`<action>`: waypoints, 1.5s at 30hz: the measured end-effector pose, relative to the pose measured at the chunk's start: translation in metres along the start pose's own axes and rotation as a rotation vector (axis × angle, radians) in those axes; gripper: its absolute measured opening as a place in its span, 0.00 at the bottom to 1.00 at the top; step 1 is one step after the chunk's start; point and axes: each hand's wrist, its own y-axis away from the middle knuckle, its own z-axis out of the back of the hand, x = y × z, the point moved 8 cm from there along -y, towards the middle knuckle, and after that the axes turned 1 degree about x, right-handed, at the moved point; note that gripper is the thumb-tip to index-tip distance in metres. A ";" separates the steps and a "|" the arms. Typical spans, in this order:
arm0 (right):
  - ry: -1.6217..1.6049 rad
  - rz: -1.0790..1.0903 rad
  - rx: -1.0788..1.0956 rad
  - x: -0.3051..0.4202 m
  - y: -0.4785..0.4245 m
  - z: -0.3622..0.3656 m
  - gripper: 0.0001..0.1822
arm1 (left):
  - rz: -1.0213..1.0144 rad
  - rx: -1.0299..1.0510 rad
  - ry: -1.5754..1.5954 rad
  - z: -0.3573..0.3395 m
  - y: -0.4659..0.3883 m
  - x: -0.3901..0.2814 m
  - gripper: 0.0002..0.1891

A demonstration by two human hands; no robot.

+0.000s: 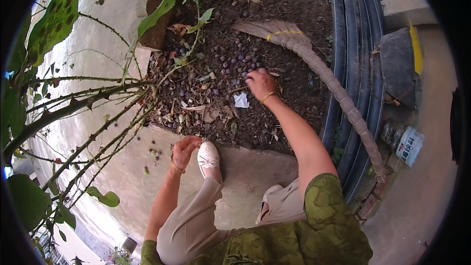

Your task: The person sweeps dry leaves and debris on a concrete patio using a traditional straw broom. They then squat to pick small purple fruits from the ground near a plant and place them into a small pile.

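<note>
My right hand (259, 82) reaches down to the soil bed with its fingers bent at the edge of a group of small purple round fruits (235, 62); whether it pinches one is hidden. A crumpled piece of white paper (241, 100) lies just left of its wrist. My left hand (186, 151) hovers beside the toe of my white shoe (208, 156), fingers curled, and I cannot tell if anything is in them. Dry leaves (211, 115) and more fruits are scattered over the soil. A straw broom (331, 81) lies beyond my right hand, its bristles on the soil.
Thorny stems (84, 105) with green leaves spread across the left side. Thick black pipes (357, 62) run along the right edge of the bed, under the broom handle. A labelled plastic bottle (408, 146) lies farther right. Several small fruits (154, 152) are on the concrete paving (254, 176).
</note>
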 end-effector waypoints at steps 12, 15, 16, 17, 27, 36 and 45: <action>-0.133 0.754 0.195 0.163 0.077 -0.039 0.07 | 0.103 0.027 0.786 -0.030 -0.013 -0.007 0.16; 0.036 0.341 0.080 0.062 0.013 -0.031 0.07 | 0.135 -0.028 0.727 -0.024 -0.004 -0.004 0.13; 0.097 0.133 0.057 0.022 -0.003 -0.016 0.07 | 0.138 -0.046 0.699 -0.024 -0.002 -0.003 0.13; -0.044 0.080 -0.152 -0.010 -0.004 0.006 0.09 | 0.140 -0.061 0.672 -0.024 -0.001 -0.002 0.13; 0.239 -0.305 0.101 -0.029 -0.021 0.011 0.22 | 0.172 -0.035 0.656 -0.020 0.011 0.005 0.11; 0.202 -0.293 0.008 -0.051 -0.023 0.003 0.15 | 0.193 -0.039 0.627 -0.020 0.009 0.006 0.11; -0.149 -0.422 0.016 -0.065 -0.017 0.005 0.17 | 0.164 0.002 0.656 -0.025 0.000 -0.001 0.10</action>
